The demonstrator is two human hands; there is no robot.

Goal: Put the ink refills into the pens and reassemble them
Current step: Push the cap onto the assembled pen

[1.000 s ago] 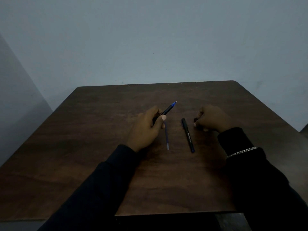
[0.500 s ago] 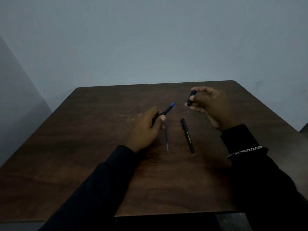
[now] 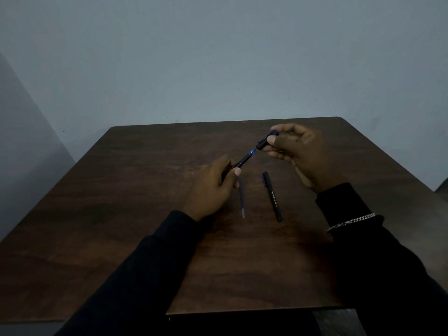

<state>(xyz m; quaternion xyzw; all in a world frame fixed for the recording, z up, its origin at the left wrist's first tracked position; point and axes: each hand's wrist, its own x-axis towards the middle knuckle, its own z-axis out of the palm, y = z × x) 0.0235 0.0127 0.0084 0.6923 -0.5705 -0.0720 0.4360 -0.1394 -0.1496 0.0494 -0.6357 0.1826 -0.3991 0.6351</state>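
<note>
Capping the blue-tipped pen is the step in hand, and it goes best if the two parts share one line before any push. The left hand is closed around the pen's barrel just above the wooden table, its blue writing end angled up and to the right. The right hand pinches the dark cap between thumb and fingers, the cap's open mouth just beside the tip, nearly touching it. My judgement is that the right hand should tilt the cap to match the barrel's slant, slide it straight along that axis, and press until it seats, while the left hand holds firm and does not twist; a skewed approach could scrape the tip. Two loose pieces lie on the table between the hands and nearer the person: a thin blue ink refill, its upper end just beside the left thumb, and a black pen barrel with pale lettering too small to read, lying apart from the refill. Much is hard to make out in the dim light: the lower barrel is hidden inside the left fist, whether a refill already sits inside the held pen cannot be seen, and the cap's far end is covered by the right fingers.
</note>
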